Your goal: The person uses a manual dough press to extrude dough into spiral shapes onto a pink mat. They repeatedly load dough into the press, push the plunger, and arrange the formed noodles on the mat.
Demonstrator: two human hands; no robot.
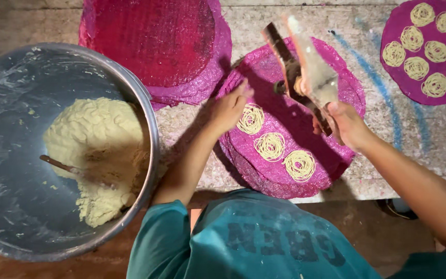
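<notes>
Large metal basin (145,108): one dough mound (96,155), one spoon (60,165). Nearest pink mat (336,88): three noodle coils (270,146). Left hand (229,108) loosely curled beside one coil, empty; right hand (347,124) grips press (305,77) above the mat. Far mat (393,77): nine coils. One bare mat stack (156,41).

Both hands reach forward: left hand (229,107) hangs loosely curled, right hand (348,124) is clenched, wrist raised.
</notes>
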